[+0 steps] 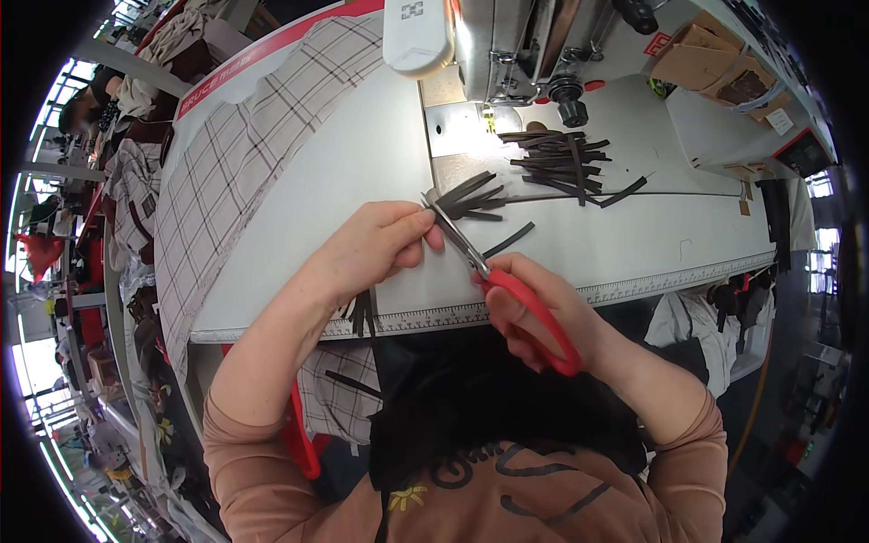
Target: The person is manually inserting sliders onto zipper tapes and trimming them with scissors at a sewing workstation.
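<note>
My left hand [380, 242] pinches a bundle of narrow dark fabric strips [469, 201] between thumb and fingers. Their far ends fan out over the white sewing table, and more dark strips [362, 313] hang below that hand at the table's edge. In my right hand [572, 306] is a pair of scissors [529, 312] with red handles. Its blades point up and left, and their tips lie across the strips right beside my left fingertips. Whether the blades are fully closed I cannot tell. One loose dark strip [510, 239] rests beside the blades.
Beyond the scissors, a pile of cut dark strips [561, 163] lies by the lit sewing machine [516, 54]. Plaid fabric [244, 154] covers the table's left side. A measuring scale [634, 286] runs along the front edge. A cardboard box [720, 68] stands at the back right.
</note>
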`<move>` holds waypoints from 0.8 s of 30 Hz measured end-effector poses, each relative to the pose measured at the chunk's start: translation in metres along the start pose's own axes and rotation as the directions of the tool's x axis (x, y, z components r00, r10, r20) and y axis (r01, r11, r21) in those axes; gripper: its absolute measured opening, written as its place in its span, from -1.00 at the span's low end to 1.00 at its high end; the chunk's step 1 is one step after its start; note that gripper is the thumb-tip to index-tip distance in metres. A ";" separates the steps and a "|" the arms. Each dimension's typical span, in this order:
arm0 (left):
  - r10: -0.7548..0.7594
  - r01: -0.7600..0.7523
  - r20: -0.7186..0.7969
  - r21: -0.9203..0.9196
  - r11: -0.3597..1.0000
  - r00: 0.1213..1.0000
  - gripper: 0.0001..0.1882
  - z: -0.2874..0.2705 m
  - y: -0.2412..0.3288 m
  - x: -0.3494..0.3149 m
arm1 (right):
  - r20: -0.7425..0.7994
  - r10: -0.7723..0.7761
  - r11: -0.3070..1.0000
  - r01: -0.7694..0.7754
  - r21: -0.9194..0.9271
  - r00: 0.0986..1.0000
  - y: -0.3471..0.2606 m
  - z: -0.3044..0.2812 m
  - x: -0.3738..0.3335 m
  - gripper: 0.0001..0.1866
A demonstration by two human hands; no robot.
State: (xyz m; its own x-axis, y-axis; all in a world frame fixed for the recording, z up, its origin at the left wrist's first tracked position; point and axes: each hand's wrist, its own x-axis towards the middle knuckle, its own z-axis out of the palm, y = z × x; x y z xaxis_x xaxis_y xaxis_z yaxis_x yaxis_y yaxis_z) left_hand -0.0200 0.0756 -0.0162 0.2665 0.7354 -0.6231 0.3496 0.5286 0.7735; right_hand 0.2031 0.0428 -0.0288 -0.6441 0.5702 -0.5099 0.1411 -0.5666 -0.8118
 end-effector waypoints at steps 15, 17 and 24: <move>0.249 -0.235 0.060 -0.175 0.956 0.967 -0.72 0.034 -0.011 -0.030 | -0.234 -0.390 0.921 0.380 -0.088 0.891 -0.004 0.009 -0.004 -0.50; 0.307 -0.287 0.053 -0.231 0.930 0.950 -0.71 0.046 -0.011 -0.034 | -0.271 -0.408 0.909 0.416 -0.029 0.872 0.003 0.011 -0.001 -0.49; 0.333 -0.297 0.136 -0.230 0.927 0.933 -0.48 0.066 -0.007 -0.038 | -0.279 -0.403 0.879 0.454 0.148 0.872 0.007 0.009 -0.013 -0.47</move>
State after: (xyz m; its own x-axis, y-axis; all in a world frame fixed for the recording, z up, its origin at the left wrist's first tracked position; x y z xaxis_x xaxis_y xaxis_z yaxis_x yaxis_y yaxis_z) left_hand 0.0270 0.0158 -0.0053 0.4872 0.8046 -0.3395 0.0379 0.3689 0.9287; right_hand 0.2058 0.0256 -0.0255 -0.4089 0.8913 -0.1962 -0.2798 -0.3271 -0.9026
